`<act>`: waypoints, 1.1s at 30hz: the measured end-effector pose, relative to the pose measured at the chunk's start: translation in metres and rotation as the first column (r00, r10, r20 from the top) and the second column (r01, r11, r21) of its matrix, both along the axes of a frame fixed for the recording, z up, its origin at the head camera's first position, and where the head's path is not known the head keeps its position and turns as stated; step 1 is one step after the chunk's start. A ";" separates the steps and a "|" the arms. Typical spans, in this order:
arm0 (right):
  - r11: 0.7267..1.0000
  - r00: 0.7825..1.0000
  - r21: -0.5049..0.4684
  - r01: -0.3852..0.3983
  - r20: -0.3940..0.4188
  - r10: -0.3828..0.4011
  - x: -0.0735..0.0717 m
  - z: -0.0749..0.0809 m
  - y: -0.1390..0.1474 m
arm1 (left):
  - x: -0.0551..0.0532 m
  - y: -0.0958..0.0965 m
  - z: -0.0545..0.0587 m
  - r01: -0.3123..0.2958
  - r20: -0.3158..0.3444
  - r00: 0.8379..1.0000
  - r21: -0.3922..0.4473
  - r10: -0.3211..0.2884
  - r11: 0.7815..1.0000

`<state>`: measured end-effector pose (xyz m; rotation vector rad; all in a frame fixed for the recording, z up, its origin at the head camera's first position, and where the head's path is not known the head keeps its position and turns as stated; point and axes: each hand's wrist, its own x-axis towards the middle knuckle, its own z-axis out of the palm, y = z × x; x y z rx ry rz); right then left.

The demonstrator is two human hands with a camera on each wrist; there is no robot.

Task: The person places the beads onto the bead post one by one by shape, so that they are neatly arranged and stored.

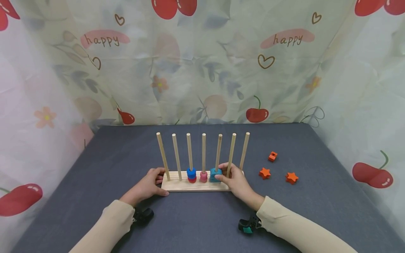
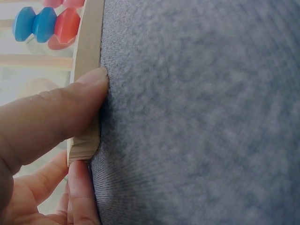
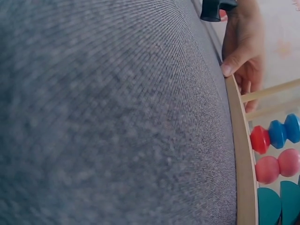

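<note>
A wooden peg board (image 1: 196,187) carries a row of several upright pegs. My left hand (image 1: 146,186) grips its left end, the thumb (image 2: 84,96) against the front edge and the fingers round the end. On the third peg, two blue beads (image 1: 191,173) sit above a red bead (image 3: 259,139). Two pink beads (image 1: 204,176) are stacked on the fourth. Teal beads (image 1: 215,173) with rounded sides stand on the fifth, where my right hand (image 1: 238,182) pinches a teal bead between thumb and fingers. The right fingers are out of sight in the right wrist view.
Two orange star beads (image 1: 264,173) and a small orange cube-shaped bead (image 1: 272,156) lie to the right of the board on the dark grey tabletop (image 1: 196,225). A printed curtain (image 1: 190,70) surrounds the back and sides.
</note>
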<state>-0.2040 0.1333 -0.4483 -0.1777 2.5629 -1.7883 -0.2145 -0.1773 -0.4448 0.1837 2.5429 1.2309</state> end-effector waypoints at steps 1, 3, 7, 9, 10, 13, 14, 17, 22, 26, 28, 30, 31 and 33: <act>1.000 1.000 -0.002 -0.002 0.002 0.002 0.000 0.000 0.000 | 0.000 0.000 0.000 -0.001 -0.001 1.000 0.000 0.001 1.000; 1.000 1.000 -0.003 -0.007 0.000 0.007 0.000 -0.001 0.000 | 0.000 0.000 0.000 -0.001 -0.002 1.000 0.000 0.001 1.000; 1.000 1.000 -0.004 -0.014 -0.001 0.014 0.000 -0.001 0.000 | 0.001 0.000 0.000 -0.003 -0.006 1.000 0.002 0.003 1.000; 1.000 1.000 -0.003 -0.013 0.003 0.013 -0.001 -0.001 0.000 | 0.001 0.000 0.000 -0.002 -0.008 1.000 0.003 0.002 1.000; 1.000 1.000 -0.001 -0.014 0.004 0.014 -0.001 -0.001 0.000 | 0.001 0.000 0.000 -0.002 -0.009 1.000 0.003 0.002 1.000; 1.000 1.000 -0.004 -0.014 0.017 0.014 -0.001 -0.001 0.000 | 0.001 0.000 0.000 -0.001 -0.009 1.000 0.002 0.001 1.000; 1.000 1.000 -0.005 -0.014 0.020 0.014 -0.001 0.000 0.000 | 0.001 0.000 0.000 -0.002 -0.010 1.000 0.003 0.002 1.000; 1.000 0.999 -0.011 -0.015 0.029 0.015 -0.001 0.001 0.001 | 0.001 0.000 0.000 -0.002 -0.011 1.000 0.003 0.002 1.000; 0.999 0.999 0.000 -0.032 0.019 0.032 0.001 0.002 0.002 | 0.001 0.000 0.000 -0.005 -0.011 1.000 0.003 0.005 1.000; 0.998 0.998 0.002 -0.068 0.019 0.068 0.005 0.004 0.005 | 0.000 0.000 -0.001 -0.008 -0.009 1.000 0.008 0.008 1.000; 0.995 0.995 -0.011 -0.098 0.019 0.098 0.008 0.005 0.008 | 0.000 0.000 -0.001 -0.010 -0.005 1.000 0.008 0.010 1.000; 0.992 0.992 -0.015 -0.127 0.025 0.127 0.012 0.007 0.011 | 0.001 0.001 0.000 -0.011 -0.001 1.000 0.008 0.011 1.000; 0.991 0.990 -0.009 -0.135 0.033 0.135 0.014 0.008 0.013 | 0.001 0.001 0.000 -0.012 0.001 1.000 0.006 0.012 1.000; 0.990 0.989 0.020 -0.143 0.053 0.141 0.019 0.010 0.016 | 0.001 0.001 0.000 -0.013 0.003 1.000 0.005 0.013 1.000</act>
